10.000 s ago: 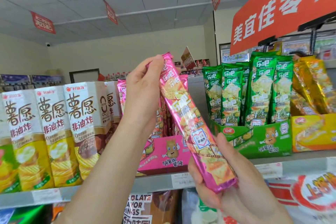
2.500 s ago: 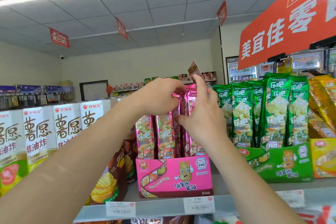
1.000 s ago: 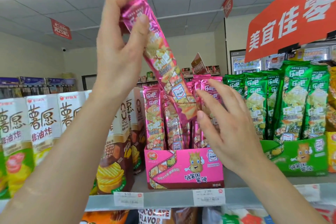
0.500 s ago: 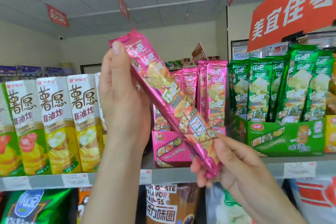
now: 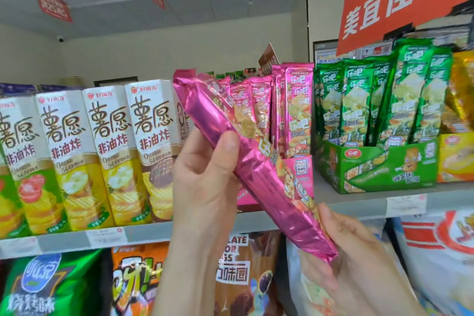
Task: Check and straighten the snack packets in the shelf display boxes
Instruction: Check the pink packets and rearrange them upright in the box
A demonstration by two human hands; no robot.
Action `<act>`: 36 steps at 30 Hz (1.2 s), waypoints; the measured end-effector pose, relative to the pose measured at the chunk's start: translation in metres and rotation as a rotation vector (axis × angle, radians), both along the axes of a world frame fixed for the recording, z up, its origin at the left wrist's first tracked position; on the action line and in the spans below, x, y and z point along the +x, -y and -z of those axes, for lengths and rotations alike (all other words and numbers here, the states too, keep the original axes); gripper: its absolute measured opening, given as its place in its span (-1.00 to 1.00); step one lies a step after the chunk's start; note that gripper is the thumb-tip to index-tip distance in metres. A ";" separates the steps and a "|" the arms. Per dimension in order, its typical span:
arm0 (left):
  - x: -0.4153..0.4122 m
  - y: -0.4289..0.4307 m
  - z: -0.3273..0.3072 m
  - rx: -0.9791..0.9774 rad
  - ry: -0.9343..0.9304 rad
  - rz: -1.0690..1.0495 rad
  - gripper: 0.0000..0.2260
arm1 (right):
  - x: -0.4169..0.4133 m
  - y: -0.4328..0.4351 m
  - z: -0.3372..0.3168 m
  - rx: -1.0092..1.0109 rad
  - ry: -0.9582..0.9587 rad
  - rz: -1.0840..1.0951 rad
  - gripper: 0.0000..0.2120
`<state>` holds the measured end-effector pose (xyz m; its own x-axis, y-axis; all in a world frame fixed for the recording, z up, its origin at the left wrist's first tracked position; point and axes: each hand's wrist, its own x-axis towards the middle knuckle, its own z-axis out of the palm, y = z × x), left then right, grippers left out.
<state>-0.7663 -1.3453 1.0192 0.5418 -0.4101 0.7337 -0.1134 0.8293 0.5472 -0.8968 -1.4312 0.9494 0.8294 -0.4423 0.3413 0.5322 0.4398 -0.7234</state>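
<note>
Head view: left hand grips pink snack packet around its middle, thumb pressed on foil. Right hand cups packet's lower end, fingers curled under it. Packet held tilted, top end up-left, bottom end down-right, in front of shelf. Behind it, pink display box holds more pink packets upright. Green display box stands just right of pink one, green packets upright inside. Tall white-yellow chip cartons line shelf at left.
</note>
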 end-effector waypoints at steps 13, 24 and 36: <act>-0.061 0.010 0.044 0.195 0.014 0.006 -0.65 | -0.024 -0.023 0.003 0.055 -0.011 0.097 -0.53; -0.130 0.022 0.074 0.452 -0.265 -0.267 -0.45 | -0.072 -0.013 0.029 -0.941 -0.110 1.215 -0.77; -0.157 0.024 0.076 0.284 -0.359 -0.127 -0.67 | -0.099 0.008 0.058 -1.057 0.200 1.105 -0.80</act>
<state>-0.9238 -1.3693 0.9436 0.7994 -0.4819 0.3589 0.0341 0.6327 0.7736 -0.9960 -1.4387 0.8915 0.1654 -0.2777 0.9463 0.3597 -0.8765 -0.3201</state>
